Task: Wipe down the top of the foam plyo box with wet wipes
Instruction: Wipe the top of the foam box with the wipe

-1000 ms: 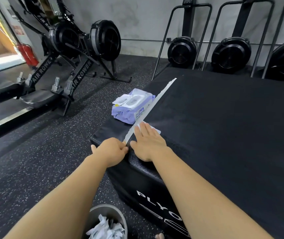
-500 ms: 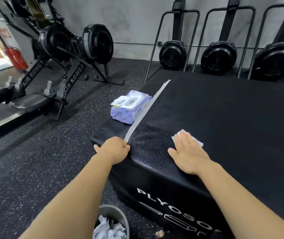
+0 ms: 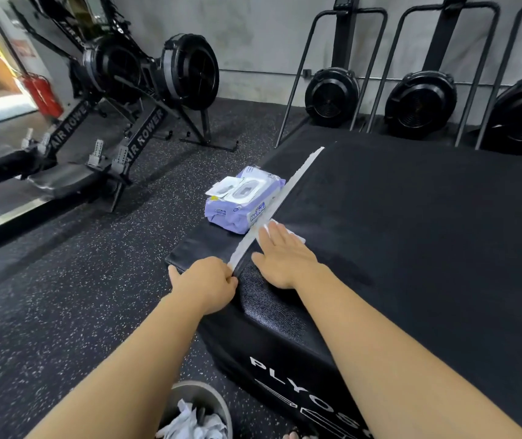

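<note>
Our right hand (image 3: 285, 258) lies flat with fingers straight, pressing a small white wet wipe (image 3: 299, 238) onto the top of the black foam plyo box (image 3: 411, 232). It sits at the centre of the frame, just beside the long white strip (image 3: 288, 194) that runs diagonally along the top's left edge. Our left hand (image 3: 204, 282) is just left of it, fingers curled over the box's near corner at the strip's lower end, gripping it as a brace.

Left of the strip, a soft lavender pack of wet wipes (image 3: 244, 201) rests on a lower black ledge, close to our right fingertips. At the bottom of the frame stands a grey round bin (image 3: 218, 403) holding crumpled white wipes (image 3: 190, 423). 2 black air rowers (image 3: 145, 131) stand at upper left.

We judge that we are working the near left corner, and most of the top, toward the right and upper right, looks unwiped.

Several things could go wrong:

- The wipe is only pinned under a flat palm, not pinched, so a fast stroke over the grainy surface could bunch it or leave it behind.
- A stroke up and left could catch the strip's edge and lift it, or nudge the pack off its ledge.
- 1 small wipe may dry out before the far side is reached, leaving streaks.
</note>
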`<state>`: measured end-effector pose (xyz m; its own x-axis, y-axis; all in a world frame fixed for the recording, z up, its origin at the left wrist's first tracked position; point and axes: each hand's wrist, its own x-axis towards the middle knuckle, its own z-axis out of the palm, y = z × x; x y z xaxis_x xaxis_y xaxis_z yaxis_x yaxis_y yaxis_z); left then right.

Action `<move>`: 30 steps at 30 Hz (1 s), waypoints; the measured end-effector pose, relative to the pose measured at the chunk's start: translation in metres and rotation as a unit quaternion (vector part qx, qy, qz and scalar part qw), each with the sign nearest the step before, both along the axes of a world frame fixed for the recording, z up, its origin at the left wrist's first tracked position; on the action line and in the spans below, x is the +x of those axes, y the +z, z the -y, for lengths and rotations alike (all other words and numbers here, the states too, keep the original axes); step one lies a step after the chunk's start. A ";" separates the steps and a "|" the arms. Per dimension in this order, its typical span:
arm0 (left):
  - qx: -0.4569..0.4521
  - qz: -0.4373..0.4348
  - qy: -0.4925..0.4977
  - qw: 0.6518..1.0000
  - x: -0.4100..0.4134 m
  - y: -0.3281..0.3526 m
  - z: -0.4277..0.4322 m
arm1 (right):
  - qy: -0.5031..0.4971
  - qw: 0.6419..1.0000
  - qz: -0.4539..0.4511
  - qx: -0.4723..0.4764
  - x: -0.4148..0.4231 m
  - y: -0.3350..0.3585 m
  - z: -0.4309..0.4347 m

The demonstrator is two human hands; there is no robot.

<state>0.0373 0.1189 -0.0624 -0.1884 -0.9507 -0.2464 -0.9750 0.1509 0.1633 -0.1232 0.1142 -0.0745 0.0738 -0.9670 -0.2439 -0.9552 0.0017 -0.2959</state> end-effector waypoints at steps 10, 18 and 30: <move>-0.109 -0.063 -0.109 0.986 -0.042 0.013 0.006 | -0.058 0.998 -0.014 -0.022 -0.072 0.007 -0.071; -0.045 -0.057 -0.155 0.985 -0.041 -0.013 0.012 | -0.072 0.997 -0.006 -0.017 -0.046 0.000 -0.022; -0.030 0.037 -0.196 0.980 -0.050 -0.002 0.019 | -0.007 1.000 0.012 -0.013 -0.035 0.002 0.026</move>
<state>-0.0128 0.1003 -0.0643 -0.5247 -0.8223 -0.2202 -0.8495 0.5225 0.0731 -0.1580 0.0877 -0.0730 0.0646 -0.9742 -0.2164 -0.9480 0.0078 -0.3181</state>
